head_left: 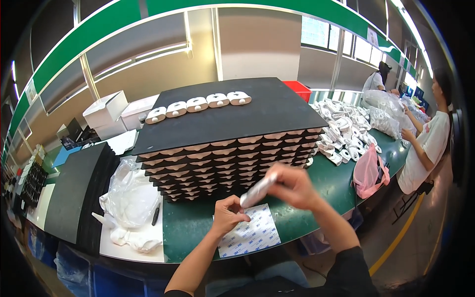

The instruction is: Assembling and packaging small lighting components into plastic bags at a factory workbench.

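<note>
A white, elongated plastic part (259,191), smeared by motion, is tilted above the bench. My right hand (296,186) grips its upper end, the fingers closed round it. My left hand (229,214) is at the part's lower end with fingers curled and thumb out; whether it pinches a small piece cannot be made out. Under both hands lies a white sheet with blue print (251,234), like sticker backing paper. Just beyond stands a wide stack of black boards (227,129) with rows of white parts between the layers. Several white oval parts (197,104) sit in a row on the top board.
Left of the stack are a clear plastic bag (129,195), a black pen (156,216) and a pile of black boards (74,198). To the right, loose white parts (341,129) are heaped beside a pink mesh bag (367,174). Two people work farther right; white boxes (106,114) stand back left.
</note>
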### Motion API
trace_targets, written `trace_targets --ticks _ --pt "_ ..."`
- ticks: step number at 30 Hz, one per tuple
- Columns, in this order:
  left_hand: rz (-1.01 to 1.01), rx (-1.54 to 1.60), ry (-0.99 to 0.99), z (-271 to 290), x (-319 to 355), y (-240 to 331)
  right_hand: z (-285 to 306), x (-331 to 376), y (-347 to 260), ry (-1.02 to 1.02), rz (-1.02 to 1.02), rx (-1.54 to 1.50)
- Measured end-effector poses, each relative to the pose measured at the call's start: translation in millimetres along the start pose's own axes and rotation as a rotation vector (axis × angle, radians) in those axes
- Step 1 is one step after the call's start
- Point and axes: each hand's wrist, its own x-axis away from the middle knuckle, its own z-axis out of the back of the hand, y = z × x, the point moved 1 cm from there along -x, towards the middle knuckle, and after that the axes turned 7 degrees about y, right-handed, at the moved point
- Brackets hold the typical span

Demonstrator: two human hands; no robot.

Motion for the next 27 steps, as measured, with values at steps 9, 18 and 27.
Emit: trace_targets --ticks 9,18,27 --pt "-0.159 -0.155 0.126 -1.2 -4.5 5.9 91.7 -169.3 40.7 0.505 -0.15 0.411" --pt "-0.526 -0.801 0.033 23.8 16.7 108.3 116.3 -167.4 34.3 0.187 -0.172 0.681" --pt "-0.073 -1.815 0.588 226.8 52.6 113.7 96.7 -3.1 -53.0 0.143 -0.205 0.374"
